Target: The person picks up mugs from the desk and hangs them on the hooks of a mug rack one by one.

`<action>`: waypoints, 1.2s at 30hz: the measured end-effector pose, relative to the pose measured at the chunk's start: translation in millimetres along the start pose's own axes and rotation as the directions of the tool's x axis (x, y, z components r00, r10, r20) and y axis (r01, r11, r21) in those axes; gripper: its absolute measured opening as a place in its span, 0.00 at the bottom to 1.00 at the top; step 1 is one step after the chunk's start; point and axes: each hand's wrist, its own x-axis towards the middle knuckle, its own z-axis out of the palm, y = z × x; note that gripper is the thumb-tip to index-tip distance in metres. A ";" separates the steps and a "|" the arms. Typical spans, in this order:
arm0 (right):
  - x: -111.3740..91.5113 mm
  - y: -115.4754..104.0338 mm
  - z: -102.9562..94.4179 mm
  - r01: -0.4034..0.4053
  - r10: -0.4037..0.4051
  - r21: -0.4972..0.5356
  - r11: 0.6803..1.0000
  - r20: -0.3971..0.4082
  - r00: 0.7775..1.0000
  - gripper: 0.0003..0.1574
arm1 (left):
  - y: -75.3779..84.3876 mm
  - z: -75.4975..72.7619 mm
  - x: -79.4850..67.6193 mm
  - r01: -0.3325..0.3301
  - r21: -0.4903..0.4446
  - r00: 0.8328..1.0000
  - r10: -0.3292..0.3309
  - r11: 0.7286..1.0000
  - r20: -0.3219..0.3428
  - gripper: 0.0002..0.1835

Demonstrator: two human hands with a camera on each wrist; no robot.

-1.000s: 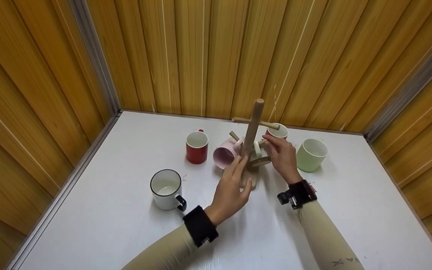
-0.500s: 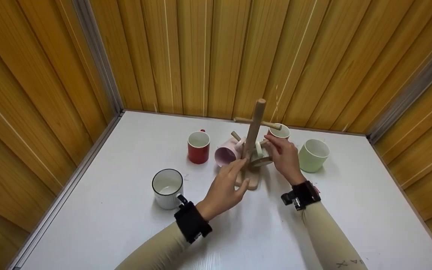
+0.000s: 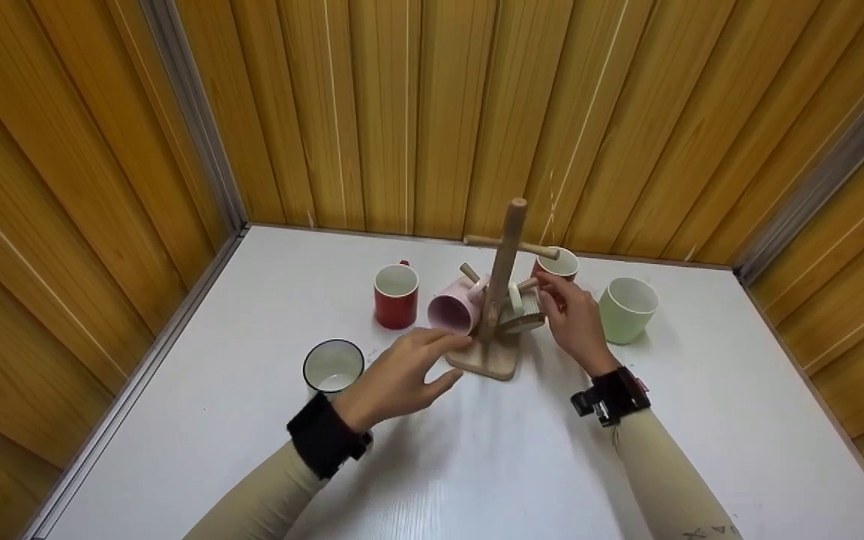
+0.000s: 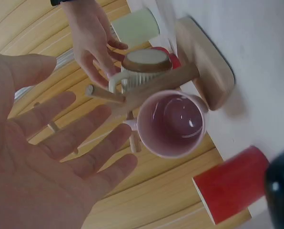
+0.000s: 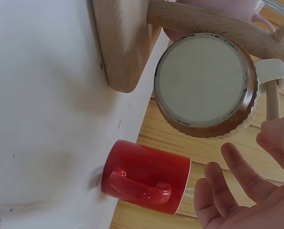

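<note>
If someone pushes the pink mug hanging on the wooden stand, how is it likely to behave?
The pink mug would probably swing or slide, since it hangs by its handle on a peg. Its glossy inside suggests glazed ceramic, so it is likely stiff and may chip if it falls.

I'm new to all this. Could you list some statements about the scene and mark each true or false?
1. The pink mug hangs on the rack. True.
2. The left hand holds the pink mug. False: it holds nothing, and its fingers are extended.
3. The ribbed mug hangs by its handle. True.
4. The green mug hangs on a peg. False: it stands upright on the table.
5. Two red mugs are in view. True.
6. The upper pegs carry mugs. False: they are bare.
</note>
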 end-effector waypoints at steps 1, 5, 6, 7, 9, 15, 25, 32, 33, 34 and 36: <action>-0.7 0.8 -0.3 -0.007 0.007 -0.001 1.000 0.004 1.000 0.20 | -2.8 -4.6 -3.0 0.001 0.004 1.000 -0.001 1.000 0.014 0.23; -2.8 1.0 -1.5 -0.007 0.007 -0.008 1.000 0.010 1.000 0.19 | -12.1 -21.6 -16.1 0.031 0.029 0.999 -0.032 0.999 0.042 0.23; -2.9 0.8 -1.4 0.000 0.000 -0.010 1.000 0.007 1.000 0.20 | -14.4 -25.4 -20.1 0.045 0.035 0.998 -0.047 0.998 0.049 0.24; -3.2 0.6 -1.5 0.005 -0.005 -0.010 1.000 0.005 1.000 0.20 | -16.4 -29.0 -24.3 0.061 0.041 0.996 -0.063 0.997 0.055 0.24; -3.4 0.8 -1.1 0.015 -0.015 -0.006 1.000 0.000 1.000 0.20 | -20.6 -35.7 -32.5 0.097 0.050 0.993 -0.100 0.994 0.069 0.25; -5.0 2.2 -0.1 0.012 -0.012 0.013 1.000 0.006 1.000 0.20 | -35.4 -49.4 -54.4 0.235 0.081 0.958 -0.245 0.969 0.147 0.28; -6.6 8.3 -0.8 -0.007 0.007 -0.001 1.000 0.032 0.999 0.20 | -54.6 -63.0 -76.0 0.292 0.097 0.925 -0.307 0.951 0.226 0.42; -8.1 11.0 -3.7 -0.013 0.012 0.023 1.000 0.043 0.999 0.20 | -56.4 -68.5 -80.5 0.364 0.102 0.877 -0.378 0.926 0.297 0.44; -8.8 11.5 -4.2 -0.011 0.010 0.022 1.000 0.043 0.999 0.20 | -56.6 -68.2 -80.8 0.370 0.106 0.873 -0.384 0.923 0.301 0.42; -9.4 12.1 -4.7 -0.007 0.007 0.020 1.000 0.042 0.999 0.20 | -56.9 -67.6 -81.1 0.373 0.107 0.871 -0.387 0.922 0.303 0.41; -10.8 13.3 -5.5 -0.004 0.003 0.016 1.000 0.042 0.999 0.20 | -57.5 -66.5 -81.4 0.376 0.107 0.870 -0.390 0.921 0.301 0.38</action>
